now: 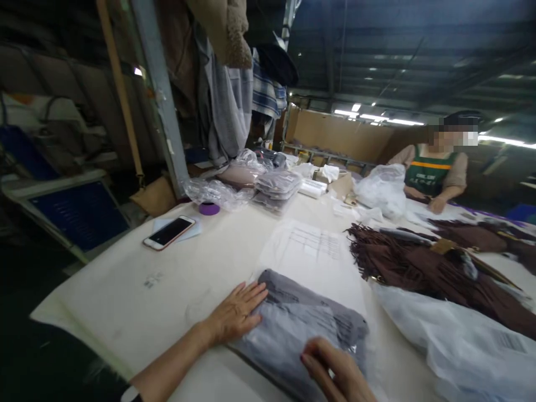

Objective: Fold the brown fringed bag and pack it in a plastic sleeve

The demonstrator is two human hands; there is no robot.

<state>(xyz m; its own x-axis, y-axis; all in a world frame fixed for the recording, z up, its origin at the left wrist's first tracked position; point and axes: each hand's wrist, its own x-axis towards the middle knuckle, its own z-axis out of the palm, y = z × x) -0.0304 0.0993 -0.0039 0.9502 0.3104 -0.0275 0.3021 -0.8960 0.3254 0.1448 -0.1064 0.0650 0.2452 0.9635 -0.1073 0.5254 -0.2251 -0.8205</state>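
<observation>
A folded grey garment in a clear plastic bag (301, 324) lies on the white table (138, 290) in front of me. My left hand (234, 315) rests flat on the bag's left edge, fingers spread. My right hand (335, 374) presses on the bag's near side with fingers curled; whether it pinches the plastic is unclear. Beyond the bag lies a clear bag with printed text (310, 251).
A phone (169, 232) and a purple tape roll (209, 208) lie at the far left. Stacked bagged garments (277, 190) sit at the back. Brown fringed items (422, 268) and plastic bags (460, 340) lie at the right. Another person (435, 173) works at the far side.
</observation>
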